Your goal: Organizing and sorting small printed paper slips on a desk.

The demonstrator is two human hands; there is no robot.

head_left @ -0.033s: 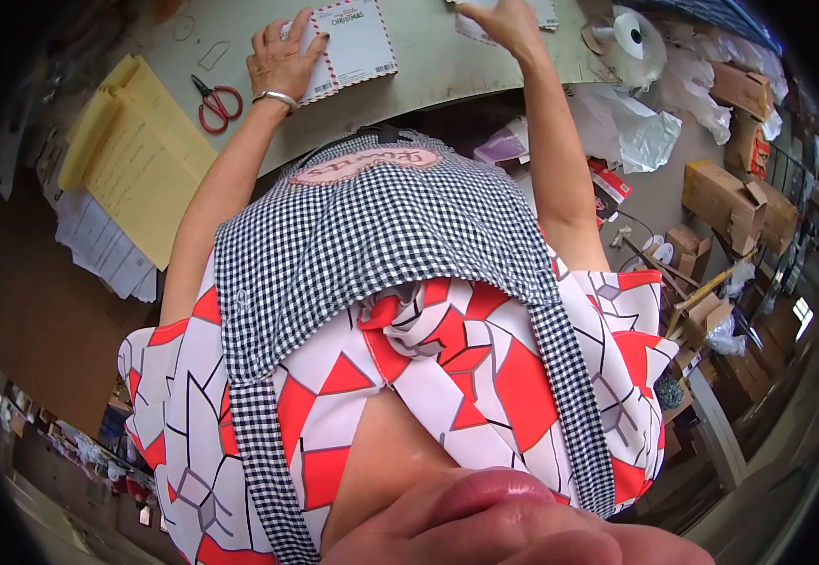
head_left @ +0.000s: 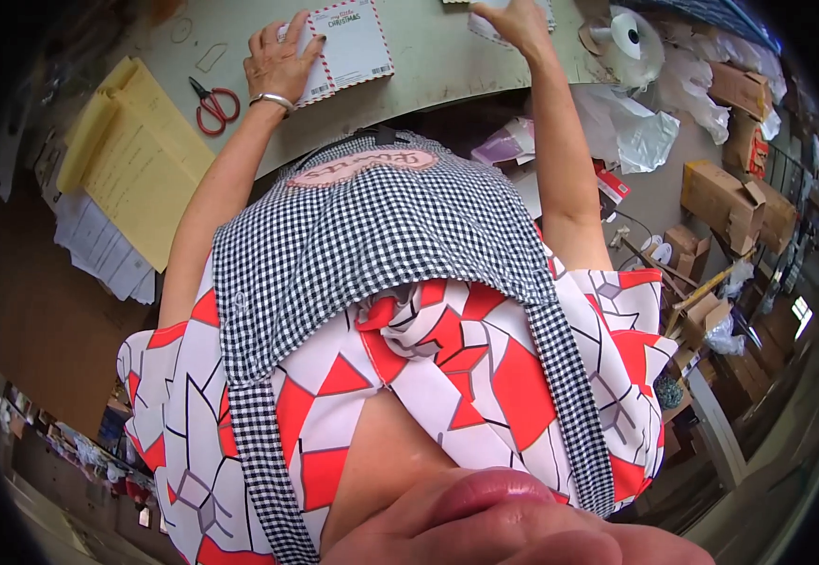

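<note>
My left hand lies with spread fingers over the left side of a stack of white cards with a red-striped border, on the pale table. A silver bangle circles that wrist. Farther right, at the top edge of the view, my right hand rests at a second group of white cards. Its thumb stretches out to the left over them; the other fingers are cut off or hidden, so I cannot tell whether they grip a card.
Red-handled snips and a rubber band lie left of the cards on the table. Yellow paper stands over white sheets at the left. Right are a plastic-wrapped roll, clear bags and cardboard boxes.
My right thumb has shifted slightly to the right over the cards. My left hand and its stack look almost the same.
</note>
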